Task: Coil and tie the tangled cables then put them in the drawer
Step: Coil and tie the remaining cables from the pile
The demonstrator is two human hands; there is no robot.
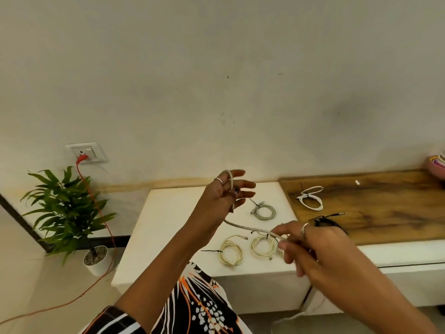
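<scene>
A cream cable (243, 227) runs between my two hands above the white cabinet (173, 213). My left hand (225, 196) is raised, and the cable loops over its spread fingers with the thumb pinning it against them. My right hand (305, 247) pinches the cable lower down to the right. Coiled and tied cables lie on the cabinet: two cream coils (230, 251) (263, 245) and a grey coil (265, 211). A white coil (311, 197) and a black cable (327, 221) rest on the wooden top (385, 208). No drawer is visible.
A potted plant (69, 213) stands on the floor at the left. An orange cord (101, 213) runs from the wall socket (86, 152) down across the floor. Stacked coloured bowls (437, 165) sit at the far right edge.
</scene>
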